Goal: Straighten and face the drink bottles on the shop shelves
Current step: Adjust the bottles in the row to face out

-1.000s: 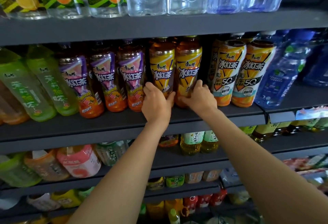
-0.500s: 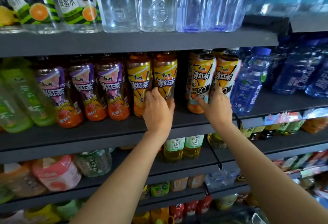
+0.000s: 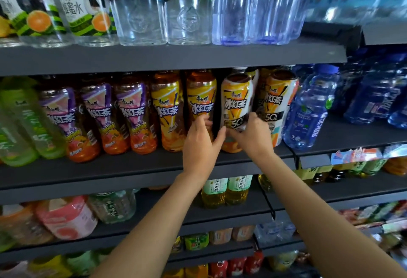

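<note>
Dark shelf (image 3: 136, 167); both hands hide the white-labelled tea bottle's (image 3: 236, 101) base.

Both hands reach up to the middle shelf (image 3: 132, 167) of drink bottles. The right hand (image 3: 253, 136) grips the lower half of a white-and-yellow iced tea bottle (image 3: 236, 101), its fingers (image 3: 255, 118) curled round the right side. The left hand (image 3: 200, 143) lies against the neighbouring yellow tea bottle (image 3: 201, 101), thumb stretched toward the white one. Purple-labelled tea bottles (image 3: 97, 119) stand to the left, blue water bottles (image 3: 308, 110) to the right, clear bottles (image 3: 187, 13) on the shelf above.
</note>
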`<move>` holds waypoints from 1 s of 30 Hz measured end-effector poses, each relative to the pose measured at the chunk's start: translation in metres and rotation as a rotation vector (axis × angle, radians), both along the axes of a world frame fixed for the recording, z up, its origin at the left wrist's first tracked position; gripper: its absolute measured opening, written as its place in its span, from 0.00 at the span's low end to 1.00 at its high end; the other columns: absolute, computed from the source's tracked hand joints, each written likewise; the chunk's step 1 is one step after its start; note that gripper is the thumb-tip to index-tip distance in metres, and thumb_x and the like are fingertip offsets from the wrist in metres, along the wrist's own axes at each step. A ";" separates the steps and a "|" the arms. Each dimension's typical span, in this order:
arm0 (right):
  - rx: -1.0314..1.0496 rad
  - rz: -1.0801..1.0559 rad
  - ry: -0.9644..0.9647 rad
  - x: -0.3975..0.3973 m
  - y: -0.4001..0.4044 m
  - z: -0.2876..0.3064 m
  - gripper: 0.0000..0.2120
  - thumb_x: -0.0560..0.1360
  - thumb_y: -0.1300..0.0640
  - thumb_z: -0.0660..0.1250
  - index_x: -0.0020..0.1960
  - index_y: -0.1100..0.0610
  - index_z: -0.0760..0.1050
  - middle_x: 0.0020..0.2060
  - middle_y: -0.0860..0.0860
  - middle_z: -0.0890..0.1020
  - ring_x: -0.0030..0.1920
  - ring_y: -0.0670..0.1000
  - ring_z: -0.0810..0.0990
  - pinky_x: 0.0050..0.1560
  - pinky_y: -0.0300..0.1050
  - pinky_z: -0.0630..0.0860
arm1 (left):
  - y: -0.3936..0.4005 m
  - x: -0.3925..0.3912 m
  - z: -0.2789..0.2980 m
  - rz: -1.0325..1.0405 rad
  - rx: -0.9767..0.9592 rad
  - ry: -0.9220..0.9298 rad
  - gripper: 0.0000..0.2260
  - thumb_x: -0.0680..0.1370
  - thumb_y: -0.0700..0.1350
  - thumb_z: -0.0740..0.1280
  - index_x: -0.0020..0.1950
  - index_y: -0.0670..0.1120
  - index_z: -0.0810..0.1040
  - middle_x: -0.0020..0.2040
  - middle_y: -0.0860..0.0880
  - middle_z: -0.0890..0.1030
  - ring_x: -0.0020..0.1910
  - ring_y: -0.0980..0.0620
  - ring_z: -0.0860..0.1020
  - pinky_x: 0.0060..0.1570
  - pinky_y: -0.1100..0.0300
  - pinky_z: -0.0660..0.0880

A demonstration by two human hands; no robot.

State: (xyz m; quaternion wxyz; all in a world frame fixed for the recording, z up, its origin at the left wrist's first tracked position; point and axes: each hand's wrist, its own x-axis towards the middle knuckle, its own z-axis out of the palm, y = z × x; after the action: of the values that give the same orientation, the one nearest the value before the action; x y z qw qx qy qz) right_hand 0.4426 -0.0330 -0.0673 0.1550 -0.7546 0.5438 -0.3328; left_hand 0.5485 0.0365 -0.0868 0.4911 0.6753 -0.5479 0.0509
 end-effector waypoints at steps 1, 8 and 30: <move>-0.014 0.050 0.017 0.001 0.003 -0.001 0.19 0.72 0.53 0.70 0.56 0.65 0.69 0.49 0.60 0.79 0.51 0.61 0.78 0.42 0.47 0.71 | -0.004 -0.006 0.002 0.007 0.007 0.011 0.22 0.76 0.53 0.67 0.64 0.41 0.70 0.57 0.46 0.77 0.56 0.49 0.75 0.47 0.66 0.68; 0.357 0.486 -0.228 -0.035 -0.008 0.014 0.08 0.74 0.66 0.64 0.51 0.58 0.75 0.40 0.48 0.81 0.25 0.46 0.80 0.18 0.37 0.70 | -0.014 -0.014 0.008 0.124 0.045 0.027 0.28 0.68 0.64 0.69 0.56 0.43 0.77 0.55 0.46 0.74 0.54 0.46 0.75 0.44 0.56 0.72; 0.257 -0.012 -0.036 0.039 -0.088 0.000 0.17 0.80 0.58 0.57 0.66 0.65 0.65 0.63 0.64 0.73 0.62 0.64 0.72 0.57 0.52 0.70 | -0.013 0.002 0.007 0.074 0.073 -0.008 0.29 0.68 0.64 0.69 0.57 0.43 0.74 0.57 0.48 0.74 0.55 0.50 0.75 0.44 0.64 0.67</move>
State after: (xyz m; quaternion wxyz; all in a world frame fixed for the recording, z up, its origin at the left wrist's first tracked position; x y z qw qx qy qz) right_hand 0.4819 -0.1205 -0.0675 0.2580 -0.7192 0.5837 -0.2749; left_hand 0.5507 0.0237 -0.0793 0.4617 0.7125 -0.5259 0.0518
